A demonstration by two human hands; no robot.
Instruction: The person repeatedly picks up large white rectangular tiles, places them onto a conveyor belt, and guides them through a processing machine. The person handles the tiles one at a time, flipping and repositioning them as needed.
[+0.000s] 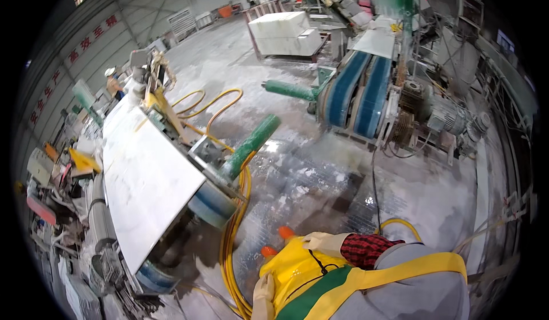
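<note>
My right hand (326,243), in a pale cream glove, is in front of the yellow apron (291,268) I wear. A red-and-black plaid sleeve (372,250) covers that forearm. At the apron's left edge is my left hand (263,294), also in a pale glove. No object shows in either hand; the fingers are too small and foreshortened to tell whether they are bent or straight. A thin black cord (325,271) lies across the apron near my right hand. Beyond the hem, the tips of two orange boots (285,232) stick out.
To the left, a large white slab (148,174) lies on a machine with a green cylinder (251,145). Yellow hoses (231,245) trail along the wet floor (309,177). Ahead right stands a conveyor with blue belts (370,94) and motors (446,117). White blocks (280,31) stand farther back.
</note>
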